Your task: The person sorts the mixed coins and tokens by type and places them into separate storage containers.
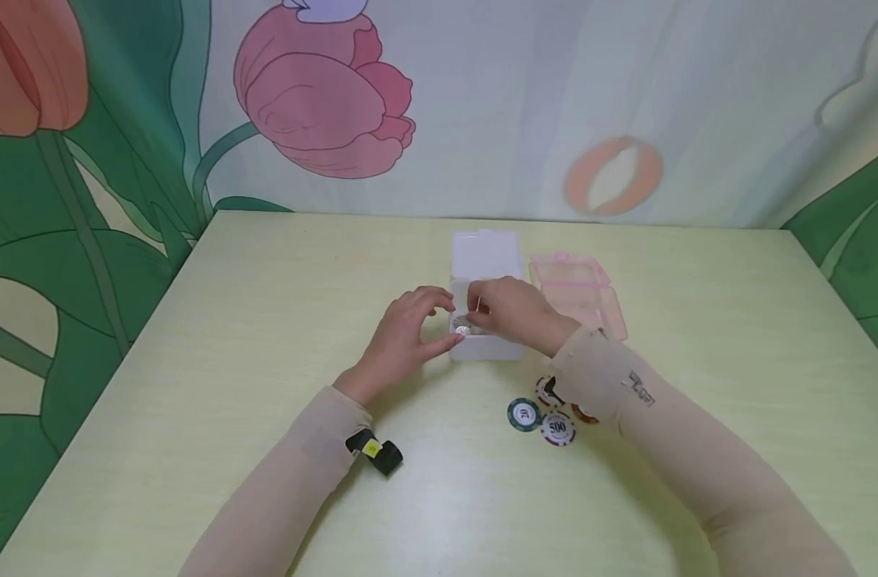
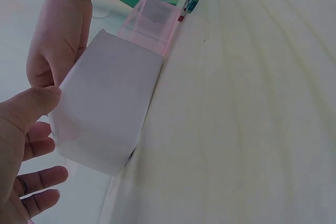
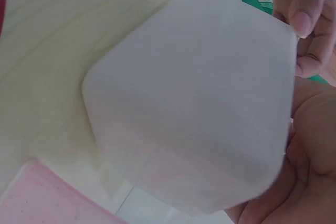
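A small white box (image 1: pixel 485 349) stands on the table with its lid (image 1: pixel 485 252) raised at the back. My left hand (image 1: pixel 403 332) is at its left end, thumb tip on the front rim, the other fingers loosely bent and spread. My right hand (image 1: pixel 514 308) reaches into the box from the right, fingers curled, thumb tip against a small shiny round piece (image 1: pixel 462 327). From both wrist views the box's walls (image 2: pixel 110 93) hide its contents and most of the right fingers; the left thumb (image 3: pixel 302 22) shows at the rim.
A pink translucent box (image 1: pixel 572 296) lies open to the right of the white one, partly behind the right hand. Several poker chips, including a green one (image 1: pixel 523 414) and one marked 500 (image 1: pixel 557 429), lie in front, partly under the right sleeve (image 1: pixel 598 373). A flower-print curtain (image 1: pixel 482 120) hangs behind the table.
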The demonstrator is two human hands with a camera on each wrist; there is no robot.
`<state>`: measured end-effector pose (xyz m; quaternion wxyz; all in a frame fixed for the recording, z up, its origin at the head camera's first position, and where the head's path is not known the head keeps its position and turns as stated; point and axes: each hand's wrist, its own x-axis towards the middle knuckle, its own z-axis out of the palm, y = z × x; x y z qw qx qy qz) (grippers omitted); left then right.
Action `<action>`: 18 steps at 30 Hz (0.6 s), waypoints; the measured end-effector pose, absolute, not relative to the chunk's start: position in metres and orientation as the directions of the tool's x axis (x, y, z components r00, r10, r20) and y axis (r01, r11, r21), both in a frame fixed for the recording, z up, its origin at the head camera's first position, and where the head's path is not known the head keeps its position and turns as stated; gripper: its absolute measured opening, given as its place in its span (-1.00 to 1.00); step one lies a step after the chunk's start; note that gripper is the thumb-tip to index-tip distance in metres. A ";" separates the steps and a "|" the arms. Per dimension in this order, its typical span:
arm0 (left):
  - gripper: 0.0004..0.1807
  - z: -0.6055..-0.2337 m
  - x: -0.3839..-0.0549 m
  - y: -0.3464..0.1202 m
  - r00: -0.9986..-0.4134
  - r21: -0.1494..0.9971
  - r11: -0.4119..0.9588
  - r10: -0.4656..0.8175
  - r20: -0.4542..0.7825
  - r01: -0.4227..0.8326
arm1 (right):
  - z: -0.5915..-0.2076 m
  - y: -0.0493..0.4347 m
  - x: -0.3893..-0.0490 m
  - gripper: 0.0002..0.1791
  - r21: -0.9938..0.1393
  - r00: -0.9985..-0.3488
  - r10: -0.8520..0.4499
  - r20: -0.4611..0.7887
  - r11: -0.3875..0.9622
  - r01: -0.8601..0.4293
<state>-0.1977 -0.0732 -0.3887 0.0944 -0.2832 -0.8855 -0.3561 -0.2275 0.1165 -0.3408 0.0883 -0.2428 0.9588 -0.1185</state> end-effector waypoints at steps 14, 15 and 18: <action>-0.60 -0.377 -0.196 -0.068 -0.817 0.422 0.700 0.472 0.332 0.576 | -0.328 0.152 -0.202 -0.78 -0.482 -0.868 -0.486 0.102 0.739 -0.471; -0.60 -0.376 -0.195 -0.068 -0.817 0.410 0.707 0.473 0.332 0.576 | -0.328 0.155 -0.200 -0.77 -0.490 -0.868 -0.483 0.117 0.732 -0.474; -0.60 -0.373 -0.192 -0.066 -0.811 0.382 0.718 0.472 0.347 0.582 | -0.325 0.165 -0.194 -0.75 -0.522 -0.872 -0.467 0.149 0.711 -0.471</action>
